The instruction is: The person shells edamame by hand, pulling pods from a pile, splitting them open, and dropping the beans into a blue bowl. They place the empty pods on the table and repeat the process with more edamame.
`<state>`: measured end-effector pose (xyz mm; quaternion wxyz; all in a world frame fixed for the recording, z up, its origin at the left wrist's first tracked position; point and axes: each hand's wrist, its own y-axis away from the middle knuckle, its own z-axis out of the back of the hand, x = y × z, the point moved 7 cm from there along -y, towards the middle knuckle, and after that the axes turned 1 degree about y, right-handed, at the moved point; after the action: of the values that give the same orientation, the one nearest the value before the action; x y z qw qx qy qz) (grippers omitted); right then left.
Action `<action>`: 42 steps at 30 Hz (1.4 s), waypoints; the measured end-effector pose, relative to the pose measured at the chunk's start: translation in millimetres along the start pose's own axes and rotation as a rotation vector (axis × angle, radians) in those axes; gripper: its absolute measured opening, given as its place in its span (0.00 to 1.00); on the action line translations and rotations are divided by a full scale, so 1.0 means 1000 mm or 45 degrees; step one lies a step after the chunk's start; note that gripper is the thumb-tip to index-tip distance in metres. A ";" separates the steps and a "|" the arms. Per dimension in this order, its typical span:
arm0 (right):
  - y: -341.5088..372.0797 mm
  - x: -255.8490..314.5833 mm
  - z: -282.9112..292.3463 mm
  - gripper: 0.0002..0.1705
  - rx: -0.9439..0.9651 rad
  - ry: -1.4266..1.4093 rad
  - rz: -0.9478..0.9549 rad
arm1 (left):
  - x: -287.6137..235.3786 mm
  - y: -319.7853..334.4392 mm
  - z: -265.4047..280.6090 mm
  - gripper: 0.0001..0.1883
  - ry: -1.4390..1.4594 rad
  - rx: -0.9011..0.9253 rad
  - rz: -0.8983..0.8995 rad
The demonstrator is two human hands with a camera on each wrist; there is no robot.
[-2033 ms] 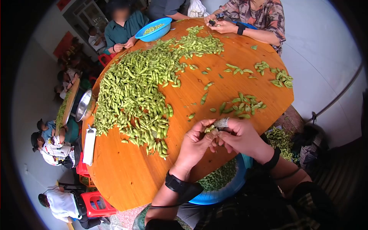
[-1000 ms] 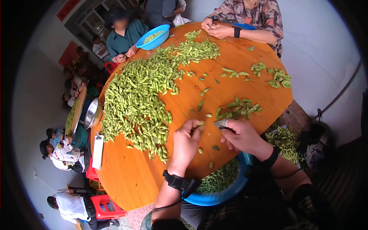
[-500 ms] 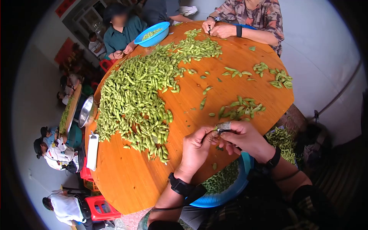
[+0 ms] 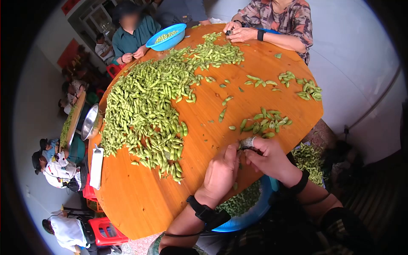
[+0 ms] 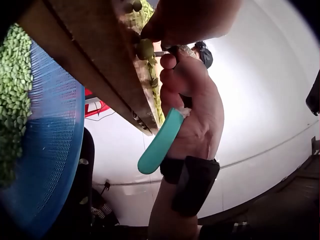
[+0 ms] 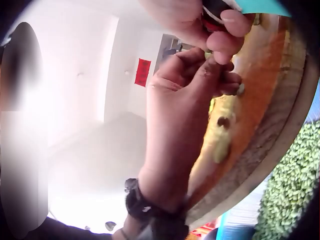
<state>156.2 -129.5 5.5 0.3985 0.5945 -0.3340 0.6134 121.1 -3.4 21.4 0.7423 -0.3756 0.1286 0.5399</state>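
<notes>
In the head view my left hand (image 4: 221, 172) and right hand (image 4: 272, 159) meet over the near edge of the wooden table. Left thumb and fingers pinch a small green soybean pod (image 5: 145, 49), mostly hidden by them. My right hand grips a teal-handled tool (image 5: 161, 142); its handle sticks out below the palm, and a short metal tip (image 5: 159, 53) points at the pod. Grey mesh wrapping (image 4: 247, 143) covers one right-hand digit. Beneath the hands, a blue basin (image 4: 255, 222) holds shelled green beans (image 4: 240, 202).
A broad heap of soybean pods (image 4: 144, 102) covers the table's left side. A small pile of pods (image 4: 267, 121) lies beyond my right hand. A white clipboard (image 4: 97, 168) sits at the left edge. Two people sit opposite, one behind a blue bowl (image 4: 166, 39). Pods (image 4: 309, 159) lie on the floor at right.
A second ago the hands were apart, with loose beans below them; they then came together again. Since half a second ago my left hand has turned, its back more upward.
</notes>
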 end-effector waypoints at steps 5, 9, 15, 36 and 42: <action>0.004 -0.003 0.000 0.04 0.069 -0.166 -0.073 | 0.006 0.000 0.001 0.11 0.193 0.097 0.121; 0.008 0.002 -0.001 0.03 0.106 -0.360 -0.227 | 0.006 -0.001 0.000 0.09 0.362 0.109 0.156; 0.009 0.003 -0.004 0.05 0.115 -0.458 -0.225 | 0.013 -0.003 -0.004 0.07 0.542 0.089 0.290; 0.015 0.024 -0.014 0.09 -0.135 0.470 0.474 | 0.027 0.000 -0.012 0.11 0.834 0.174 0.593; 0.003 0.015 0.015 0.10 -0.225 0.390 0.399 | 0.015 0.007 0.032 0.10 0.193 0.013 0.434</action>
<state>161.1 -142.2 21.7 0.3948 0.3982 -0.4101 0.7193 113.6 30.5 30.8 0.6303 -0.3841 0.2487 0.6272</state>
